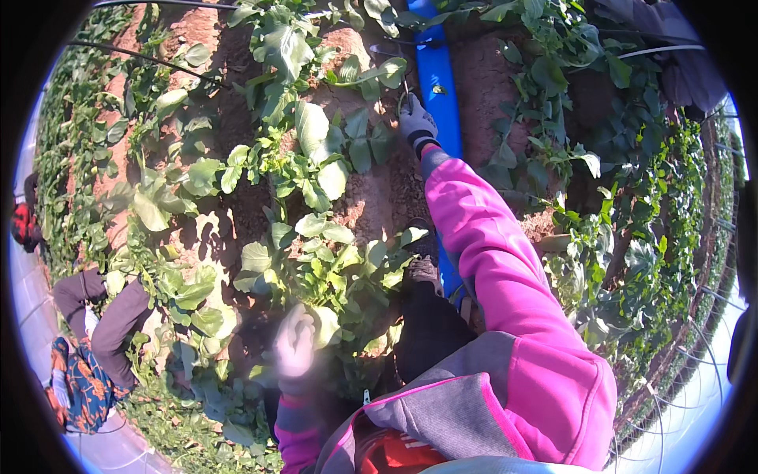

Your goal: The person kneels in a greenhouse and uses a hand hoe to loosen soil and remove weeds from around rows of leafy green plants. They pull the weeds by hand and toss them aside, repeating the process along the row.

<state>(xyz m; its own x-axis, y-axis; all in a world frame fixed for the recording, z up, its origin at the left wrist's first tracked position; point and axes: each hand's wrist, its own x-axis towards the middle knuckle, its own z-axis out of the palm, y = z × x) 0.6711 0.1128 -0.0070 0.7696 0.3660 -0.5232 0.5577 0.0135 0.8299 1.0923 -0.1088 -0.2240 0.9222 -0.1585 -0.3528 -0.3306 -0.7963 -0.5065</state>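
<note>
My right hand (418, 123), in a grey glove, reaches far forward between the plant rows. It appears closed around a thin, sickle-like tool (405, 80), whose far end is hard to make out among leaves and soil. A flat blue hose (439, 101) runs just right of that hand. My left hand (295, 346), in a pale glove, is motion-blurred low in the view, beside a broad leaf (325, 327) of a leafy green plant (323, 260). Whether its fingers hold the leaf cannot be told.
My dark-trousered leg (432, 332) and shoe (423, 272) stand beside the hose. At left a person in grey trousers (118, 314) is close to the rows; another person in red (25, 225) is farther off. Dark thin hoops (142, 59) arch overhead. Grey cloth (687, 59) shows top right.
</note>
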